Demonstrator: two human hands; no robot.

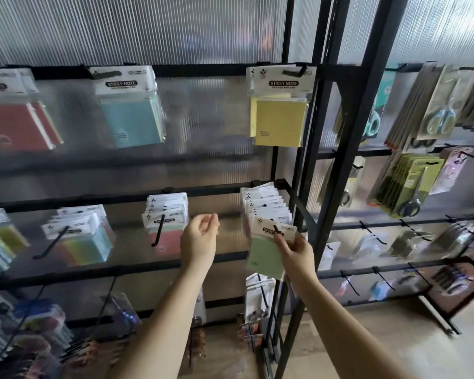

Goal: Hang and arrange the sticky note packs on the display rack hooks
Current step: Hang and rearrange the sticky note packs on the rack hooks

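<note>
Ribbed translucent panel behind black display rack point(298, 192), right hand point(296, 250) pinching green sticky note pack point(267, 255) at front hook, middle row, left hand point(200, 236) empty, fingers loosely curled, just beside.

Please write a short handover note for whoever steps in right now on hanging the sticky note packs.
Right hand: pinches the green sticky note pack at its header, at the tip of the full hook on the middle rail's right end; whether it is fully threaded on cannot be told.
Left hand: holds nothing, fingers loosely curled, raised in front of the middle rail.
Done: blue pack and yellow pack hang on the top rail; several rows are stocked on the middle rail.
Left: seat the green pack, then straighten the rows.
</note>
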